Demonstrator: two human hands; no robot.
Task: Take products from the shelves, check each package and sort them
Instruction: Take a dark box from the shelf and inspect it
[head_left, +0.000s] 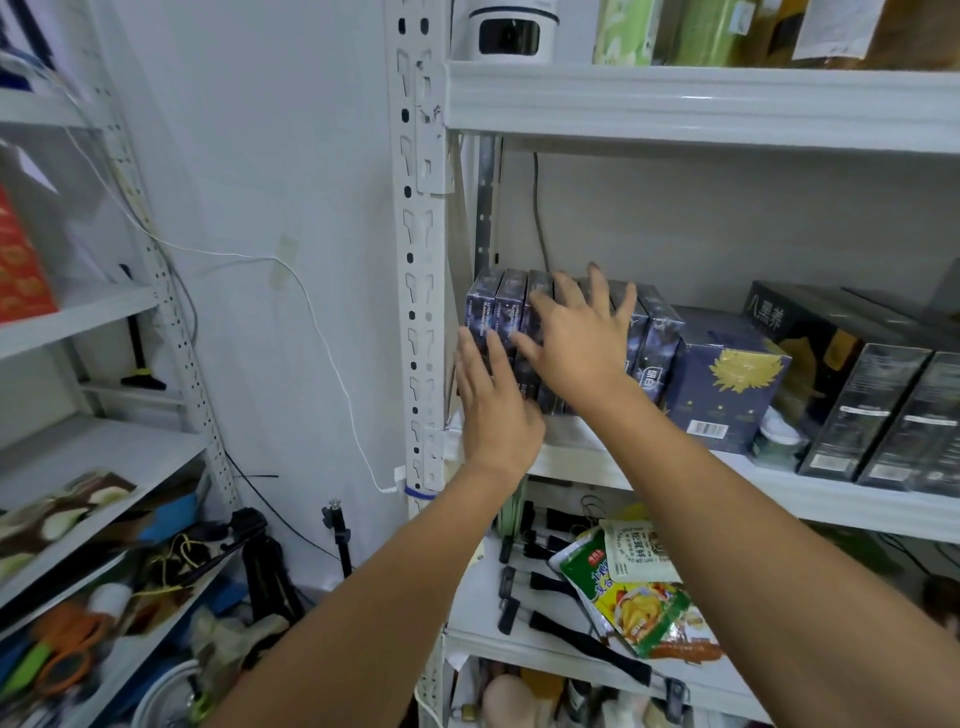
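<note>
A row of slim dark blue boxes (498, 306) stands upright at the left end of the middle shelf (779, 501), close to the white slotted post (421, 260). Both hands reach into this row. The left hand (493, 410) is low at the row's left end, with its fingers (470, 358) straight and close together, pointing up over the lower fronts of the leftmost boxes. The right hand (576, 343) is higher and just beside it, palm toward the boxes. Its fingers (597, 291) are spread wide across the middle of the row and their tips reach the top edges. Neither hand is curled round a box, and whether the palms press on the boxes cannot be told. Just right of the row sits a bigger blue box (727, 384) with a gold flower and a barcode on it. Past that, several long black boxes (883, 410) lie side by side. On the shelf below lie snack bags (639, 597) and black clips (511, 582). A small white camera (511, 31) stands on the shelf above. A thin white cable (322, 332) runs down the wall to the left of the post. Orange scissors (67, 654) lie on the low left shelves.
</note>
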